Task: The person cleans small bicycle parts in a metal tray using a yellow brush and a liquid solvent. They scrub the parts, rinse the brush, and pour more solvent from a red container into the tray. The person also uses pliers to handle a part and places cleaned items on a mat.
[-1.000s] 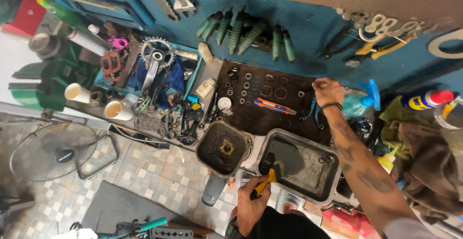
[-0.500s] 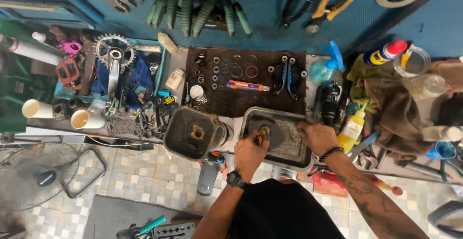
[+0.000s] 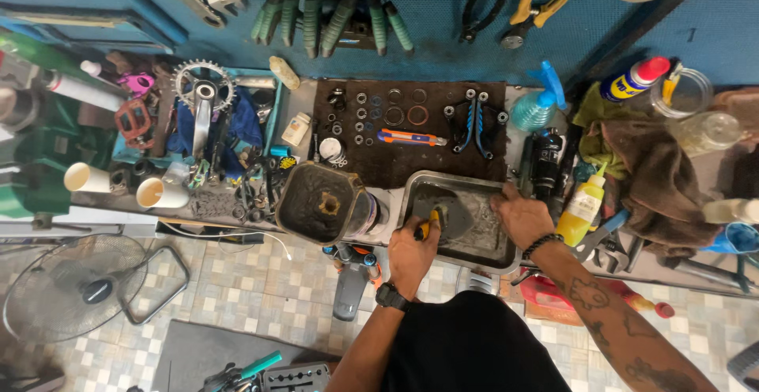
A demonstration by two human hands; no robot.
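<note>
Near the lower middle of the frame, the left hand is closed around a yellow-handled brush, whose tip rests inside the metal tray of dark liquid. The right hand grips the tray's right rim, fingers curled over the edge. Just left of the tray stands a dirty square tub. Above the tray, a brown mat carries small rings, an orange utility knife and blue-handled parts. A yellow squeeze bottle stands just right of the right hand.
</note>
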